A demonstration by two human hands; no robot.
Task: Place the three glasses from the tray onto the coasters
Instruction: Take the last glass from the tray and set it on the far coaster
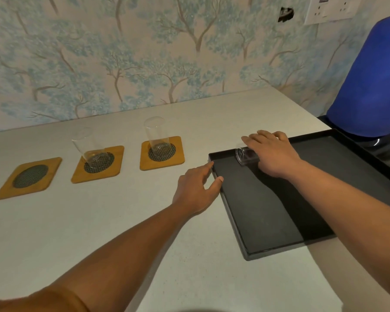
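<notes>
Gripping a tipped glass point(245, 155) in the tray point(279, 221), right hand point(273, 154) fingers curled over it; left hand point(196, 188) spread open, empty, touching tray edge

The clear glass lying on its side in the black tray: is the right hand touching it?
Touching. The head view shows the right hand laid over the clear glass lying on its side in the black tray, fingers wrapped across it.
</notes>
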